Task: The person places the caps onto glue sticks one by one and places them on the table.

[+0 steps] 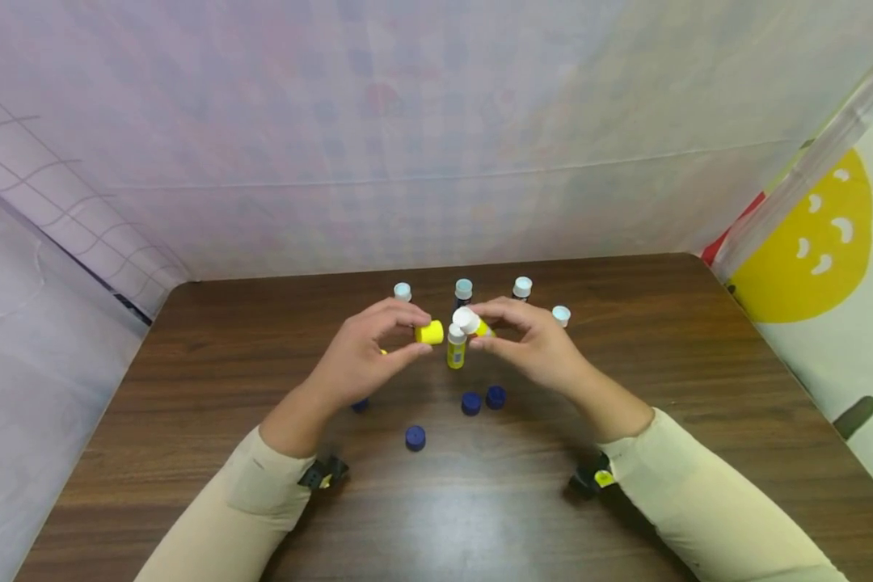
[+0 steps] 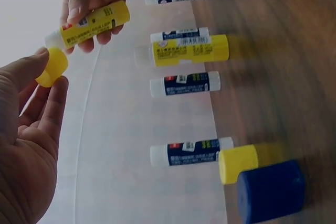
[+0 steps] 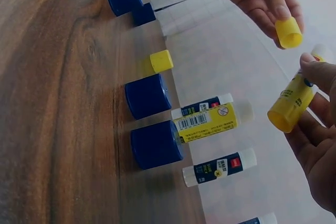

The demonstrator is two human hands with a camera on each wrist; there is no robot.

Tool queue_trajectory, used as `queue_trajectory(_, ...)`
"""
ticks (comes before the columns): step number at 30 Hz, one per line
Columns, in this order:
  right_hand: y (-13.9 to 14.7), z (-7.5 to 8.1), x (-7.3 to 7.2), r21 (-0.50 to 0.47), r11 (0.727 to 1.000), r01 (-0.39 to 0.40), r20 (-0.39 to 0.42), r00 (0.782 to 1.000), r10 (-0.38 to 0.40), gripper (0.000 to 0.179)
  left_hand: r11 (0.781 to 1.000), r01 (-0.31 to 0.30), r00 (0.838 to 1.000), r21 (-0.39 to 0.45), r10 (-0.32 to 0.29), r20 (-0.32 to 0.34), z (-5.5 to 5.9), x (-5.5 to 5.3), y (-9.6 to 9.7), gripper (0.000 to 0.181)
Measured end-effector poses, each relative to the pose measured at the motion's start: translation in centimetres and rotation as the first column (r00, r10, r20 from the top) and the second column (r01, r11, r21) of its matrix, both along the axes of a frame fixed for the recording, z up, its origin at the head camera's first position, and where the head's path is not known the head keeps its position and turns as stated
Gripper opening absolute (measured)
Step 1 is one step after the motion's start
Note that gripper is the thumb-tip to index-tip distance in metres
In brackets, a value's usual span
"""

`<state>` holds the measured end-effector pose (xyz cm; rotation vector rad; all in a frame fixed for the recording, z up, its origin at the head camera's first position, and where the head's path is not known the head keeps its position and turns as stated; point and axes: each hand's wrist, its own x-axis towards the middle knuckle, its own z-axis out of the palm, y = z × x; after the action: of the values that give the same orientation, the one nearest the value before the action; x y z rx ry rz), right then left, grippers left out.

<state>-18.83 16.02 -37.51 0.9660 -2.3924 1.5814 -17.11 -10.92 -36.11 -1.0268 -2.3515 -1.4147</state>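
My left hand point(image 1: 356, 352) pinches a yellow glue stick cap point(image 1: 432, 332) between thumb and fingers. In the right wrist view the hollow end of this cap point(image 3: 290, 34) shows. A yellow glue stick point(image 2: 94, 24), uncapped with its white end bare, is held tilted in my right hand point(image 1: 534, 339). Cap and white end are close together above the table; in the right wrist view a gap lies between them. Just below, another uncapped yellow glue stick point(image 1: 456, 352) stands upright on the table.
Several navy glue sticks point(image 2: 184, 84) with white tops stand in a row behind the hands. Several dark blue caps point(image 1: 415, 438) lie on the brown wooden table point(image 1: 189, 404) nearer the body. A second yellow cap point(image 3: 161, 61) sits among them. A pale curtain point(image 1: 407, 202) hangs behind the table.
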Motion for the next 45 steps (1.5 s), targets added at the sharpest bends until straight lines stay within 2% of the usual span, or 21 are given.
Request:
queue_trajectory(4,-0.18,-0.17,0.16,0.023,1.0,0.0,-0.014,1.0,0.001,0.042,1.0,0.009,1.0,0.018,-0.009,-0.019,-0.16,0.16,0.31,0.029)
queue_trajectory(10,-0.25,-0.24,0.29,0.068,0.997,0.033,0.04,0.999,-0.035,0.038,0.999,0.013,0.999,0.043,-0.012,-0.032,-0.48,0.18,0.58,0.027)
queue_trajectory(14,-0.3,-0.37,0.26,0.083,0.997,0.004,0.047,0.999,-0.008,0.036,0.999,0.019,0.999,0.049,-0.017,-0.035,-0.73,0.17,0.71,0.026)
queue_trajectory(26,-0.33,-0.7,0.26,0.092,0.994,-0.067,-0.02,0.997,0.069,0.037,1.0,0.021,0.999,0.016,-0.021,-0.037,-0.61,0.5,0.87,0.029)
queue_trajectory(36,-0.36,-0.53,0.3,0.131,0.99,-0.045,-0.095,0.994,0.057,0.039,1.0,0.022,0.999,0.01,-0.021,-0.034,-0.62,0.43,0.85,0.028)
queue_trajectory(45,-0.23,-0.45,0.23,0.16,0.986,-0.036,-0.121,0.991,0.056,0.038,1.0,0.011,0.999,0.007,-0.011,-0.045,-0.66,0.4,0.79,0.03)
